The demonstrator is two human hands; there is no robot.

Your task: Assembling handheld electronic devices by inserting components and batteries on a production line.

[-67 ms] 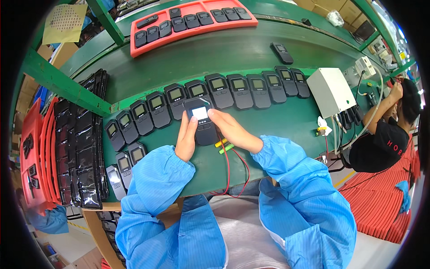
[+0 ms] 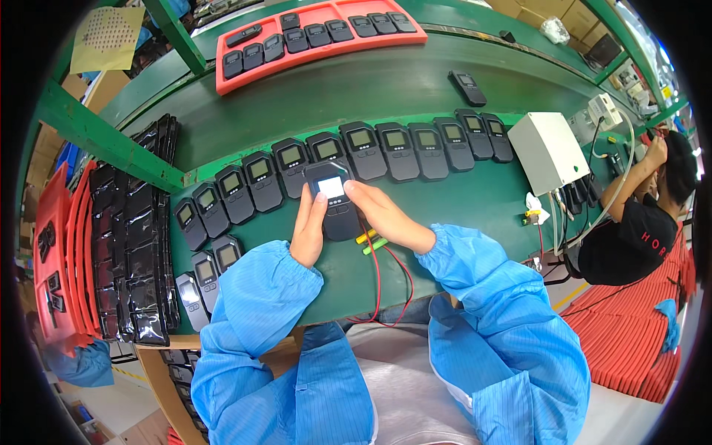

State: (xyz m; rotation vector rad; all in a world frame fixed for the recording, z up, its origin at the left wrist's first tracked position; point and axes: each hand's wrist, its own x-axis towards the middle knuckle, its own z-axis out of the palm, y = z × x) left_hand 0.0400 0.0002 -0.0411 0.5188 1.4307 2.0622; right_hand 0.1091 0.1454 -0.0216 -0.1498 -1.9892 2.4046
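Note:
Between my two hands is a black handheld device (image 2: 342, 221) with a brightly lit white screen, tilted up over the green workbench. My left hand (image 2: 307, 231) grips its left side, the thumb beside the screen. On the other side my right hand (image 2: 384, 213) holds it, thumb at the screen's right edge and the other fingers partly hidden. Red wires (image 2: 378, 285) and yellow and green clips or sleeves (image 2: 374, 245) lie just below my right hand. Behind the held device, a curved row of similar black handheld devices (image 2: 364, 152) stands along the bench.
Another device with a lit screen (image 2: 190, 295) lies front left. A red foam tray (image 2: 315, 53) of devices sits at the back. Black plastic sheets (image 2: 122, 245) line the left side. A white box (image 2: 549, 150) with cables stands right, near a co-worker (image 2: 630, 237). Red trays (image 2: 630, 326) are stacked below.

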